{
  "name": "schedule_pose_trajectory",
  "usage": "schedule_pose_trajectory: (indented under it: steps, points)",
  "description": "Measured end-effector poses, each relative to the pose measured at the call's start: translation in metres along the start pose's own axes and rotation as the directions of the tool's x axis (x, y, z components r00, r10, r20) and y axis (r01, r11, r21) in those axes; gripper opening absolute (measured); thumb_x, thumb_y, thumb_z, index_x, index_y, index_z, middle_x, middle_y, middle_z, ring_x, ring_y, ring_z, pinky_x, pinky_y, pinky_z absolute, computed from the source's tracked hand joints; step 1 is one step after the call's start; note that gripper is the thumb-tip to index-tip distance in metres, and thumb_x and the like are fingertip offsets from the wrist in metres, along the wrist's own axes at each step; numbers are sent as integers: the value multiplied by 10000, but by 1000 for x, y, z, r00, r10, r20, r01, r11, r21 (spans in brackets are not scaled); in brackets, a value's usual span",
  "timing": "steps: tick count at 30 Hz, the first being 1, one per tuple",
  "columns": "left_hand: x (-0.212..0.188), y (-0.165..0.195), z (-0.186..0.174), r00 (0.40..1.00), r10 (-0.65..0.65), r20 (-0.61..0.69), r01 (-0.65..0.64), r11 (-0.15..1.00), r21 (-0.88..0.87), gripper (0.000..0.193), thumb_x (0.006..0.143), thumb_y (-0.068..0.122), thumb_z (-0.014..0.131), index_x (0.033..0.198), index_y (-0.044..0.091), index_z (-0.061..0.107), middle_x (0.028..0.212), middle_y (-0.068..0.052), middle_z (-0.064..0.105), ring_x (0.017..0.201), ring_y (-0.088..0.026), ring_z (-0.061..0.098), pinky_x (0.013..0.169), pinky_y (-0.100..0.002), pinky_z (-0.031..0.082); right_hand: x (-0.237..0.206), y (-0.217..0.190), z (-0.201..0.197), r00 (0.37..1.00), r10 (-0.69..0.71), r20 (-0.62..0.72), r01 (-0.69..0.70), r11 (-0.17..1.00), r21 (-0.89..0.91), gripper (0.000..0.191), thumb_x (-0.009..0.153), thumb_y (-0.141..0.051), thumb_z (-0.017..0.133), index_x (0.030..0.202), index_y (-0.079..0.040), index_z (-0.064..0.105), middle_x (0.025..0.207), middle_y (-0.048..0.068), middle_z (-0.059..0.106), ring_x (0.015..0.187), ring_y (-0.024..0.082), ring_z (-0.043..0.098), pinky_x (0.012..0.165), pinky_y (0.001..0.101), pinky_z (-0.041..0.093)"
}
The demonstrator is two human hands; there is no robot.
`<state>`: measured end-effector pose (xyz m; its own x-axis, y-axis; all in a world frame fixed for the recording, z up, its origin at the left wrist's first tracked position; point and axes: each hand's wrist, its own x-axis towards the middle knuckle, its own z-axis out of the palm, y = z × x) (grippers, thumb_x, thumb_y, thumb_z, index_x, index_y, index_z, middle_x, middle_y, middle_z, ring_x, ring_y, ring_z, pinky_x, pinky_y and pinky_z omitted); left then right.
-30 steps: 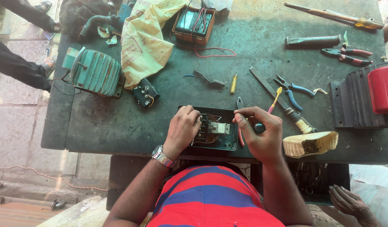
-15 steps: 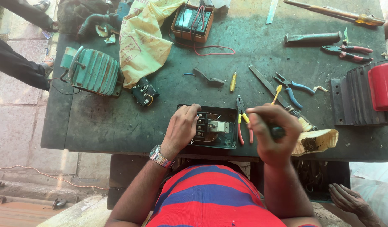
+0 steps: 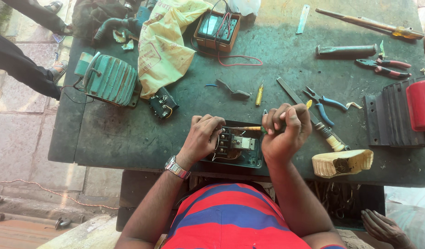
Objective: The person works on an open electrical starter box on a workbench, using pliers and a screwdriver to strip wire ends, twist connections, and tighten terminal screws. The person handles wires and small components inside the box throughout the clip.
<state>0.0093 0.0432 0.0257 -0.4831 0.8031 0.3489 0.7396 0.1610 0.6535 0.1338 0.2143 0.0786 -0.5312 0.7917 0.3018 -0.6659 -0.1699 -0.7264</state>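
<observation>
A dark open switch box lies at the near edge of the green workbench, with a black terminal block and a white part inside. My left hand rests on the block's left side, steadying it. My right hand grips a screwdriver whose thin shaft lies level and points left onto the top of the block. A metal watch is on my left wrist.
A green ribbed motor, a yellow bag and an orange-cased meter lie at the back. Blue-handled pliers, a file and a red container sit to the right. Another person's hand shows bottom right.
My right hand swung out to the right, then came back up over the box with the screwdriver shaft level and pointing left at the block. My left hand stayed on the block.
</observation>
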Motion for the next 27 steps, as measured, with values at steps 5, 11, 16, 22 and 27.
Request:
schedule_pose_trajectory:
  steps: [5,11,16,22,27]
  points:
    - [-9,-3,7,997,-30,-71,32,999,35,133,850,53,728,981,63,706,1012,-51,687,1042,-260,623,907,-409,428,-3,11,-4,994,26,-105,-25,1000,11,228,1055,-198,508,889,-98,388,740,26,388,544,122,347,530,304,306]
    - [-15,-6,12,987,-146,-69,140,987,-85,91,874,45,732,956,5,721,1078,-96,638,1022,-271,612,864,-382,536,-3,15,-9,988,48,-145,-47,999,15,222,1047,-185,507,884,-99,383,728,31,384,543,117,334,540,308,311]
    - [-13,-6,12,990,-123,-69,118,991,-70,97,873,53,730,957,8,709,1070,-92,637,1033,-271,609,870,-379,537,-3,20,-11,985,67,-160,-63,998,29,237,1053,-189,502,866,-99,388,732,31,382,545,119,332,544,309,314]
    - [-13,-5,14,989,-123,-77,118,991,-67,106,861,58,732,948,8,699,1063,-89,637,1028,-272,609,866,-375,541,-3,20,-16,981,79,-175,-72,996,46,240,1061,-205,498,872,-98,395,733,33,384,554,119,337,545,304,312]
    - [-12,-4,16,988,-115,-100,110,992,-57,111,850,66,741,933,9,693,1053,-96,641,1021,-278,611,867,-381,534,-2,23,-21,982,81,-173,-73,996,54,247,1071,-202,491,869,-98,393,733,32,382,562,115,336,545,298,315]
